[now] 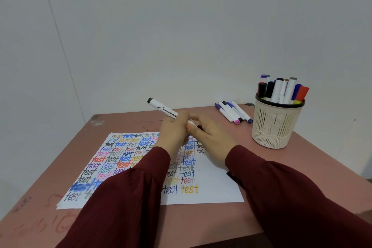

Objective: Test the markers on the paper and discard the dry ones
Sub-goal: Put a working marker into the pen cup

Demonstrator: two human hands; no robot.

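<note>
Gripping a white marker (pixel 163 109) above the paper (pixel 213 189), the left hand (pixel 173 133) curls round its barrel; the right hand (pixel 211 139) pinches its near end, fingers blurred.

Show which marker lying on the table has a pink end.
The white-barrelled marker whose near end is pink; the markers beside it show no pink.

blocked right: basket (pixel 275 127), loose markers (pixel 233 111) | open: table (pixel 68 167) left of paper (pixel 211 187)
</note>
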